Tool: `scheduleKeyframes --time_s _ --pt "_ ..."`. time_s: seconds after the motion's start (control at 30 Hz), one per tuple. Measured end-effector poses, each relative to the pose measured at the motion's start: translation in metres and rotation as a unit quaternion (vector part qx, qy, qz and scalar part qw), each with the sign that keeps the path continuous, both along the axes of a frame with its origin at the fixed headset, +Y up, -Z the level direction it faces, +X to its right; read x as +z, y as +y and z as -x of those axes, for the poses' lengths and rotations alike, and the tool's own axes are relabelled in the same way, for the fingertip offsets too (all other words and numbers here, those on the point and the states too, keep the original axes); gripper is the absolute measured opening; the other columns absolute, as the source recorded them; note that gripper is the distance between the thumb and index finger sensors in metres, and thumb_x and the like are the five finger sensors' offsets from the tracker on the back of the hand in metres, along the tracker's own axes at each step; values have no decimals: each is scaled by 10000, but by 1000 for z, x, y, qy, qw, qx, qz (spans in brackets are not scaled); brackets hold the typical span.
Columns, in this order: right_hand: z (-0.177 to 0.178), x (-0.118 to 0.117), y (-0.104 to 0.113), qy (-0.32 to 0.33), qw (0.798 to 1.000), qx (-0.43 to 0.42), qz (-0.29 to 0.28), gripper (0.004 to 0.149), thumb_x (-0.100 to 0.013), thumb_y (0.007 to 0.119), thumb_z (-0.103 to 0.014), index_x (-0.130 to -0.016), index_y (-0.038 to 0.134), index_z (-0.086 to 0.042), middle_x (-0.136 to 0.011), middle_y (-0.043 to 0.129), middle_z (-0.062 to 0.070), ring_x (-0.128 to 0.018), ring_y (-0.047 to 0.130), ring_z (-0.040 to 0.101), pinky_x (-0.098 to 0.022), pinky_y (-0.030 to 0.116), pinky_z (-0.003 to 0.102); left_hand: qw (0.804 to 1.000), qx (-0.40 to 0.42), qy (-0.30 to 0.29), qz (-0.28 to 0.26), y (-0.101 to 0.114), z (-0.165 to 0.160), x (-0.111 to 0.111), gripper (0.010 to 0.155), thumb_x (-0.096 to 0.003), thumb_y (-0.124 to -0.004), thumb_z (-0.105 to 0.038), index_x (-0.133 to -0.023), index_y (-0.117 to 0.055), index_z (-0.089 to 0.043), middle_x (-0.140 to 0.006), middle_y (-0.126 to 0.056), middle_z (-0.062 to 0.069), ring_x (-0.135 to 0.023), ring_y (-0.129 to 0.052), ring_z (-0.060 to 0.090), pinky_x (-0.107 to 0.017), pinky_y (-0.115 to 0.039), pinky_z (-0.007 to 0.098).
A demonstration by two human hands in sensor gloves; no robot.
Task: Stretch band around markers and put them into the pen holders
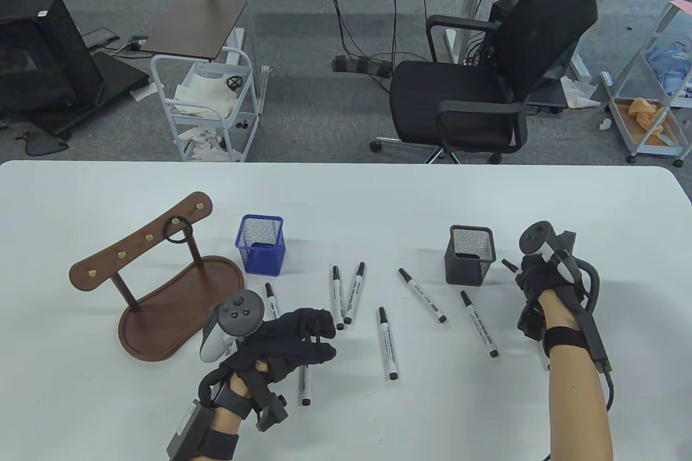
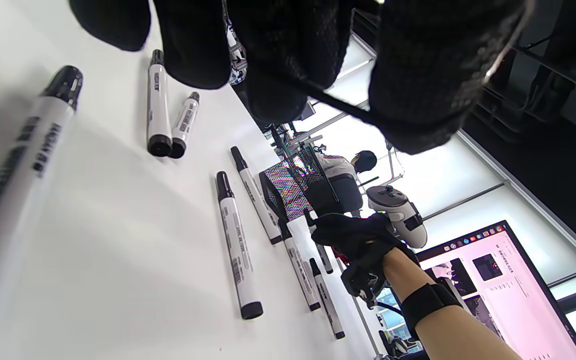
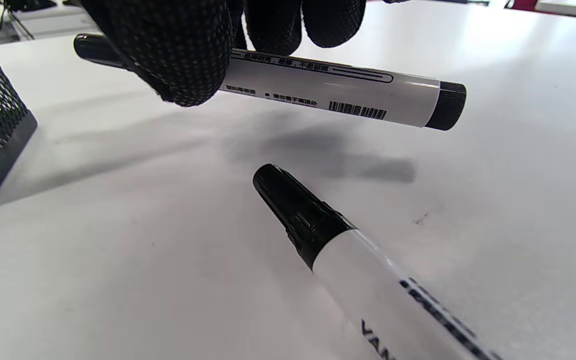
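Markers were the things at hand, and one marker (image 3: 328,92) was held clear of the table (image 1: 594,223) in the grip of the right hand (image 1: 538,288), pinched between thumb and fingertips (image 3: 178,55) near its capped end, its barrel lying roughly level above its own shadow. That hand was seen just right of the black mesh pen holder (image 1: 471,255), the forearm reaching up from the near edge, the tracker (image 1: 546,247) riding on its back. A second marker (image 3: 368,270) lay on the table just below the held one.

A thin black band (image 2: 338,102) was seen stretched across the fingers of the left hand (image 1: 294,339) in the left wrist view; whether it was pinched or merely looped could not be told. The fingers were curled and pointed to the right, the hand hovering low over the table near a marker (image 1: 305,385) that was partly hidden beneath it.

More markers (image 1: 387,342) lay scattered flat between the two hands, none inside a holder. The blue mesh pen holder (image 1: 260,244) stood upright beyond the left hand, and beside it a wooden stand (image 1: 162,288) was set, with another black band (image 1: 178,229) hung on one of its pegs.
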State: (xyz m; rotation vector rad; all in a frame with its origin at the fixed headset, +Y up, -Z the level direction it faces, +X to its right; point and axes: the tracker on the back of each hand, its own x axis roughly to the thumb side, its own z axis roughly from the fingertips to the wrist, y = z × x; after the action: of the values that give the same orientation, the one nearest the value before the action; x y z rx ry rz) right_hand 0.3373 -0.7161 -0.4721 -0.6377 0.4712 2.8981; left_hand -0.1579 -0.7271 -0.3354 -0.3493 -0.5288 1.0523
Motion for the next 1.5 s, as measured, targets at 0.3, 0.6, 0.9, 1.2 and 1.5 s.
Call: scheduleKeyframes --time_s 0.3,0.6,0.9,1.2,1.5 --pt "5 24 21 -12 999 -49 -7 497 -520 811 -293 -965 621 -180 -1056 757 155 -944 763 490 -686 627 667 1000 -1 -4 1 -1 -1 0 714 -494 -936 -450 -1056 -640 -123 -1048 -845 106 -1043 -680 465 -744 -544 701" --pt "-4 56 29 -23 992 -121 4 511 -548 756 -290 -988 535 -156 -996 808 136 -893 831 448 -660 681 637 1000 1 -13 4 -2 -5 1 709 -496 -935 -444 -1055 -640 -124 -1049 -845 106 -1045 -679 465 -745 -542 702" --pt "-10 81 18 -48 983 -166 63 524 -580 646 -293 -1006 381 -142 -963 704 106 -770 787 356 -665 640 609 1000 1 -21 2 -2 -8 2 703 -499 -935 -437 -1055 -641 -124 -1051 -844 106 -1047 -675 467 -746 -538 704" --pt "-16 91 -7 -69 988 -124 60 570 -570 637 -356 -1031 365 -161 -862 741 28 -654 817 255 -598 707 529 1000 0 -25 -1 -1 -9 3 697 -498 -935 -435 -1051 -648 -125 -1047 -849 102 -1046 -679 465 -746 -539 703" --pt "-17 93 -20 -89 988 -105 75 643 -546 732 -391 -1049 411 -153 -896 710 40 -677 803 258 -603 705 529 1000 0 -24 -1 -1 -9 4 695 -499 -935 -432 -1051 -645 -126 -1045 -851 101 -1047 -675 465 -744 -540 705"
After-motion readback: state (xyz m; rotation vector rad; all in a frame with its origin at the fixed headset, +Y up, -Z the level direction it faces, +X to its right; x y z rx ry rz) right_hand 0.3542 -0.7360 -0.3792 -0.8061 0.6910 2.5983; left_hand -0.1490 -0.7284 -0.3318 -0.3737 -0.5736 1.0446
